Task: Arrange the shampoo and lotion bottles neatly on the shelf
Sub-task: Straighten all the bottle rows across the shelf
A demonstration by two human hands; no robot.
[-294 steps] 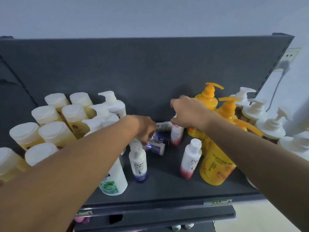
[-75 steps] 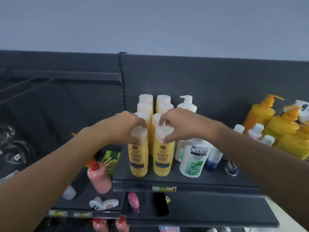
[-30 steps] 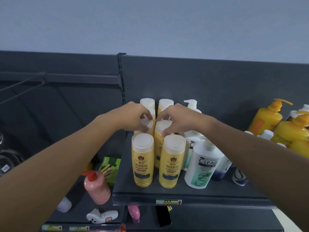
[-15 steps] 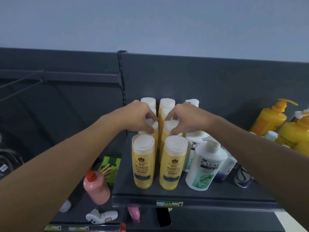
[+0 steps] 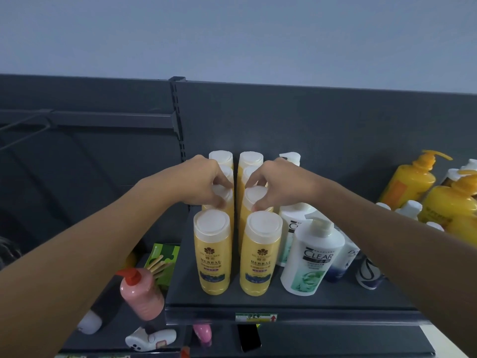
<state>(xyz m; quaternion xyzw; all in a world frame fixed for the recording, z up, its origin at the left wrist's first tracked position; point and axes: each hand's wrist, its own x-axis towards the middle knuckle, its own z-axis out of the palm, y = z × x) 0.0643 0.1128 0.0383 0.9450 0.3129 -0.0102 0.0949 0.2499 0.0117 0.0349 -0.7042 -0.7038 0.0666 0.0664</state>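
Several yellow Herbal bottles with white caps stand in two rows on the dark shelf. The two front ones stand free. My left hand grips the cap of the second bottle in the left row. My right hand grips the cap of the second bottle in the right row. To the right of the rows stands a white Clear pump bottle, with more white bottles behind it.
Orange-yellow pump bottles stand at the far right. Small white and blue bottles sit behind my right forearm. Lower left, a pink pump bottle and a green box sit on another shelf. An upright post divides the back panels.
Both hands moved from the front pair of yellow bottles to the second pair behind them. The two rows now stand a little straighter and closer together.
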